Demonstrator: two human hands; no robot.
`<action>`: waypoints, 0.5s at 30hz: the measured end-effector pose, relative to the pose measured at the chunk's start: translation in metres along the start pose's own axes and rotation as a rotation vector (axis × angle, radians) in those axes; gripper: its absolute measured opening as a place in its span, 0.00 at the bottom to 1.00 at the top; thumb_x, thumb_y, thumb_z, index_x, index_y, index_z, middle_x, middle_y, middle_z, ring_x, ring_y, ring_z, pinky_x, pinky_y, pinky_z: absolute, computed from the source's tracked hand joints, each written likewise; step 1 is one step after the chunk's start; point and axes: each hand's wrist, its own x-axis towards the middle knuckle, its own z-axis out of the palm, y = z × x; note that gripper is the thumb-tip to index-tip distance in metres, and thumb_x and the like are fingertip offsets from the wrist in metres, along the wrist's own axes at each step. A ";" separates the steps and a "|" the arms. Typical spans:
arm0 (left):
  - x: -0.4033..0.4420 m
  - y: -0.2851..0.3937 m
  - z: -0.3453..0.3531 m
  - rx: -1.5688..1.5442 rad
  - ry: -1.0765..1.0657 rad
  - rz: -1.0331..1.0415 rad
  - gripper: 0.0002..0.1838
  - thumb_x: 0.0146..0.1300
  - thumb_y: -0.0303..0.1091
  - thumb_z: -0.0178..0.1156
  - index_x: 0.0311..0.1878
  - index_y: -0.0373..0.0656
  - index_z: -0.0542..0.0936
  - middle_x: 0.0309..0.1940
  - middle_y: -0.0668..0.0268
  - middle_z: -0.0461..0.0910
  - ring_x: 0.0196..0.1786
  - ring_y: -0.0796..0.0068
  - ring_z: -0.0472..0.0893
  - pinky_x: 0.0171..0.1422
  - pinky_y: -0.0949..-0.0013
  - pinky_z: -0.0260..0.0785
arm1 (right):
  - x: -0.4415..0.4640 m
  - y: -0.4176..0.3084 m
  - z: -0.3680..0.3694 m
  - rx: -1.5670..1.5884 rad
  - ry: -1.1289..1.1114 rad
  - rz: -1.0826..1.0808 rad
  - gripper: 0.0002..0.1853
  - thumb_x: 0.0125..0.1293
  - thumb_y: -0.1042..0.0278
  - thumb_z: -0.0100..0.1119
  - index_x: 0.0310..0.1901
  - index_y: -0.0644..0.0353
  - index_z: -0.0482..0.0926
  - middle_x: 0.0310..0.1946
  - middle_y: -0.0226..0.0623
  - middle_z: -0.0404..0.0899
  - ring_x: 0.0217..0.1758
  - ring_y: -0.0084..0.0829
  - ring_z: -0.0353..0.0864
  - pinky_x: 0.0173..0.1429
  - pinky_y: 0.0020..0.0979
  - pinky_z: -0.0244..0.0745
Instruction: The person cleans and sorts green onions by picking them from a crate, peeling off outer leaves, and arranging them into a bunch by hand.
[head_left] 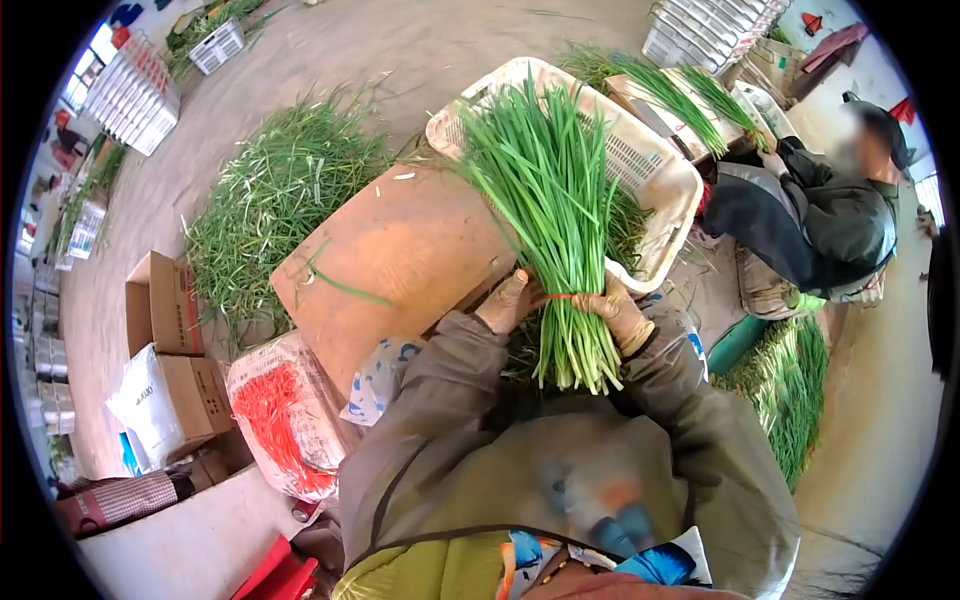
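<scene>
In the head view, the bundle of long green stalks point(560, 190) stands in front of the person's torso, leaves fanning up over the white crate point(688, 190) and pale cut ends hanging toward the lap. The right hand point(622, 314) wraps the bundle's right side low down, fingers bent over the front by the red band point(562, 296); a grip here, below the spread of the leaves, probably keeps the stalks gathered where they are narrowest. The left hand point(505, 302) is at the opposite side with its fingers folded close together; whether it pinches the band's end or only steadies the stalks, I cannot tell. Both forearms come in from either side, which seems to keep the bundle upright and centred. A brown board point(400, 250) lies just beside the crate, apparently as a low work surface near the lap. Loose red strips point(275, 420) rest on a wrapped pack point(310, 375) near the left arm, likely for easy reach. Loose greens point(285, 195) are heaped on the floor beyond the board, and a co-worker point(845, 215) sits to the right, handling other stalks point(690, 110).
</scene>
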 end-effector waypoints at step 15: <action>0.000 0.018 0.158 0.090 -0.080 0.385 0.35 0.51 0.28 0.64 0.61 0.38 0.58 0.49 0.64 0.72 0.53 0.70 0.70 0.58 0.68 0.62 | -0.095 -0.006 -0.026 0.172 0.152 -0.085 0.32 0.54 0.60 0.64 0.58 0.62 0.63 0.46 0.35 0.74 0.46 0.28 0.74 0.52 0.30 0.70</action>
